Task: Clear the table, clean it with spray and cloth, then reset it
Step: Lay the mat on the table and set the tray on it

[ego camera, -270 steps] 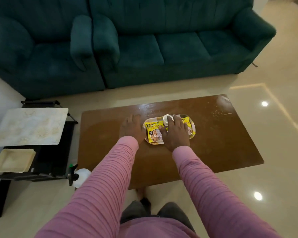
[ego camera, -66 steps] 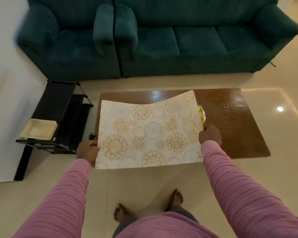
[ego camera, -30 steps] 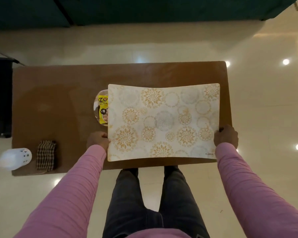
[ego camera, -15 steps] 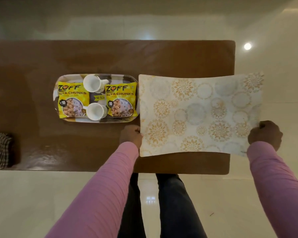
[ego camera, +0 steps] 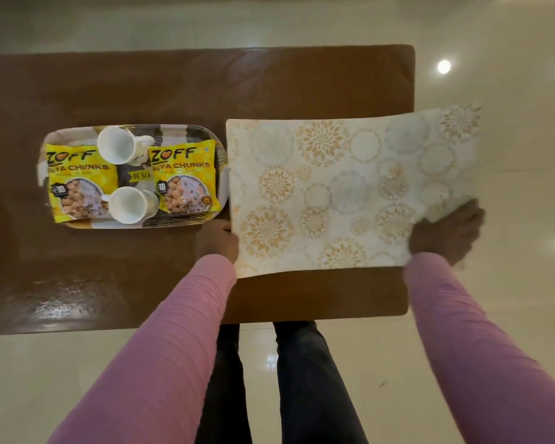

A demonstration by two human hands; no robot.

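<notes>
Reset looks nearly done; the loaded tray point(ego camera: 77, 131) sits just beyond the left hand point(ego camera: 218, 240); it and the right hand point(ego camera: 446, 233) grip the placemat point(ego camera: 343, 193) between them, overhanging the table point(ego camera: 269, 84).

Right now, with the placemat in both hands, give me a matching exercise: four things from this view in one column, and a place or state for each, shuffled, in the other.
Column one:
1 placemat
2 tray
3 left hand
4 right hand

Column two:
a) grips the placemat beside the tray
b) carries white cups and yellow packets
c) grips the placemat past the table's right end
d) overhangs the table's right end

Pairs: 1-d; 2-b; 3-a; 4-c.
</notes>
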